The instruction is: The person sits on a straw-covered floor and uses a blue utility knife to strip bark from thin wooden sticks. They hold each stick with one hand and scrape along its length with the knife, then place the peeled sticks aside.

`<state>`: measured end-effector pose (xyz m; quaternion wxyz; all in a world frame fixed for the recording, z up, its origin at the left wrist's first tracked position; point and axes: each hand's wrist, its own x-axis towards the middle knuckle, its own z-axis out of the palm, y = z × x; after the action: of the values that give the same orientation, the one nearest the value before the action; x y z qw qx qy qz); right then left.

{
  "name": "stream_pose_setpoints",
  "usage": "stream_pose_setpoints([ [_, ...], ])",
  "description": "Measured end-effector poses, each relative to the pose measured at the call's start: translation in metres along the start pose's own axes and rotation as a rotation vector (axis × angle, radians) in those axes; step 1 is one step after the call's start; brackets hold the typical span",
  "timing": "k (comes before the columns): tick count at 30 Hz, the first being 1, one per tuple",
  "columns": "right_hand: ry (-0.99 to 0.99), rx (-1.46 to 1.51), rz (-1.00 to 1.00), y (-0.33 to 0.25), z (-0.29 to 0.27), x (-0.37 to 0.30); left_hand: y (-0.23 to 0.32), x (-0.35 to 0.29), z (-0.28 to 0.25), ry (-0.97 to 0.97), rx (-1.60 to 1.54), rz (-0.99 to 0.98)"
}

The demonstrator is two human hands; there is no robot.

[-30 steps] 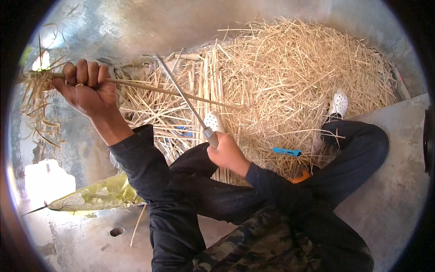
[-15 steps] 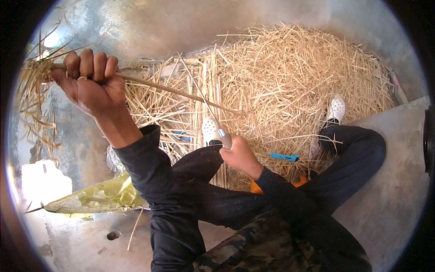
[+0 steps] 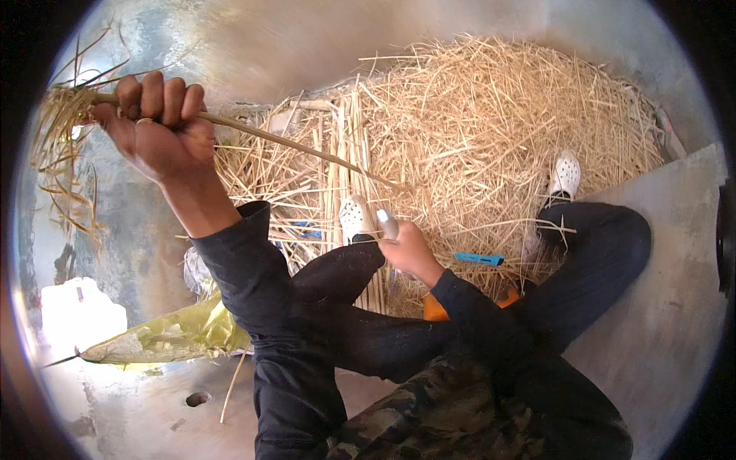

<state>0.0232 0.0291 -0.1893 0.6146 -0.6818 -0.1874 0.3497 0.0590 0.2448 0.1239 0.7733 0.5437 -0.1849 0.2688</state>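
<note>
My left hand (image 3: 161,130), raised at the upper left, is closed in a fist around a long thin stalk (image 3: 291,144). Dry grassy leaves (image 3: 65,134) hang from the stalk's end beyond the fist. The bare length slopes down to the right, its tip over the straw. Below that tip, my right hand (image 3: 412,251) grips a long-bladed knife by its pale grey handle (image 3: 388,224). The blade cannot be made out now; the earlier frame shows it long and thin. The handle is apart from the stalk in this view.
A large straw heap (image 3: 498,115) fills the floor ahead, with long pale strips (image 3: 349,146) beside it. A blue cutter-like tool (image 3: 479,259) lies near my right forearm. Something orange (image 3: 435,308) shows under my legs. At left lies a yellow-green sack (image 3: 176,330); a floor hole (image 3: 198,399) is below it.
The knife has turned in my right hand, so its blade, which crossed the stalk before, no longer shows. My left hand keeps the stalk in nearly the same place.
</note>
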Motion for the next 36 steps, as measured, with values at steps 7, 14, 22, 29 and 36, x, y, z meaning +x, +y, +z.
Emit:
stream_pose_setpoints([
  [7,-0.012,0.054,-0.296,-0.059,-0.007,-0.010,-0.003,0.001,0.006,-0.134,-0.171,-0.022],
  [14,-0.021,-0.154,0.196,0.092,-0.034,0.019,-0.001,0.001,-0.007,-0.195,-0.276,-0.100],
  [22,-0.083,0.051,-0.221,-0.007,-0.016,-0.004,0.009,0.007,-0.018,-0.191,-0.274,-0.126],
  [29,0.101,-0.281,0.196,0.194,-0.029,0.025,0.004,0.010,-0.020,-0.237,-0.288,-0.032],
  [36,0.042,-0.055,-0.194,0.053,-0.027,0.000,0.002,0.007,-0.019,-0.256,-0.330,-0.085],
])
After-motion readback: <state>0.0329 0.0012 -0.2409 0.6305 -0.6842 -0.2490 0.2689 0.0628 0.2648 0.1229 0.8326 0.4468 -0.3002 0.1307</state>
